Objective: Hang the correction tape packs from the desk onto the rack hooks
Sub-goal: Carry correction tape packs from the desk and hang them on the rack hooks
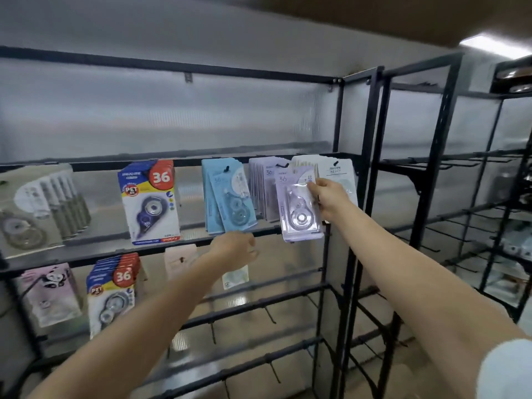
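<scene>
A person's right hand (pixel 328 201) pinches a lilac correction tape pack (pixel 299 205) near the upper rail's right end, not yet hooked. The left hand (pixel 236 249) reaches out, loosely curled and empty. Many packs already hang on the black rack (pixel 339 116); lower hooks remain bare. No desk is visible. Translucent wall panels stand behind.

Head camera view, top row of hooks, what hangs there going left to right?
Grey packs → blue-and-red "36" packs → light blue packs → lilac pack held by the right hand.
</scene>
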Available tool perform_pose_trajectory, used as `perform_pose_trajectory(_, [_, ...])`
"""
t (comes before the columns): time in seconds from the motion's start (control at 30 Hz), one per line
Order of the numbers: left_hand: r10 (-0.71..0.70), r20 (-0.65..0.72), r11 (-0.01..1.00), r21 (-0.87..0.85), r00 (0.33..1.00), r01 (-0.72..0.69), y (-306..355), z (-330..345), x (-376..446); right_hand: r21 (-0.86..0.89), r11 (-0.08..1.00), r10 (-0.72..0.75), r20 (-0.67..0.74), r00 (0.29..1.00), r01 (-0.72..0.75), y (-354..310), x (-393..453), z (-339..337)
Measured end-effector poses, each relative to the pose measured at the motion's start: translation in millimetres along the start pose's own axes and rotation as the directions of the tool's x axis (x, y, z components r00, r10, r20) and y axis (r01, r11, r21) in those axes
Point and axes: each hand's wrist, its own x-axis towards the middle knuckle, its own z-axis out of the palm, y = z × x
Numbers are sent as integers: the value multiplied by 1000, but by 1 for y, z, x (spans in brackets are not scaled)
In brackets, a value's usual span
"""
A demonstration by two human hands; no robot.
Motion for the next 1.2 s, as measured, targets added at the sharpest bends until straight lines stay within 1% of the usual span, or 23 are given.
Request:
perform_pose_trajectory(0.13, [-88,-23,995,-41,996,87,-3,5,-1,-6,1000,-17,51,999,18,0,37,6])
perform_pose_trajectory(0.23, [-136,-9,990,-46,991,135,-7,11,-6,-96,994,-50,9,999,51,11,60,11])
perform_pose_trajectory(0.37, [-171,0,984,-48,985,171,-11,21,-7,-141,985,-95,4,995,95,22,74,19])
perform_pose_trajectory(0.5, [-192,24,978,-73,981,194,-12,24,-12,-211,962,-186,-48,981,171,23,78,31])
perform_pose_trajectory(0.6, [-229,49,969,-88,972,232,-15,27,-17,-196,966,-187,-90,978,167,30,80,35])
perform_pose_trajectory(0.67, [-249,65,963,-85,966,254,-19,32,-23,-214,967,-168,-129,977,137,40,74,35])
perform_pose_trajectory(0.77, [-287,109,954,-51,952,294,-24,42,-35,-278,955,-169,-210,963,107,72,55,29])
perform_pose_trajectory(0.8, [-296,109,953,-38,949,302,-25,45,-37,-301,948,-176,-222,959,105,83,49,25])
perform_pose_trajectory(0.83, [-311,119,948,-29,943,316,-28,48,-43,-323,943,-153,-218,964,77,99,40,26])
perform_pose_trajectory(0.9, [-327,125,942,-37,937,333,-34,53,-57,-408,913,-78,-175,981,0,126,16,27])
perform_pose_trajectory(0.97, [-354,126,931,-49,927,362,-42,57,-78,-581,813,-6,-76,997,-40,149,-7,36])
perform_pose_trajectory(1.0, [-371,129,925,-43,920,379,-48,57,-91,-646,763,23,-8,1000,-23,161,-17,44])
perform_pose_trajectory(1.1, [-455,122,889,19,882,457,-73,49,-143,-771,633,137,209,968,77,187,-58,88])
perform_pose_trajectory(1.17, [-531,104,848,75,841,526,-96,39,-191,-797,564,175,373,911,217,197,-97,130])
perform_pose_trajectory(1.2, [-568,103,823,103,816,559,-107,33,-217,-785,547,175,448,876,292,200,-119,153])
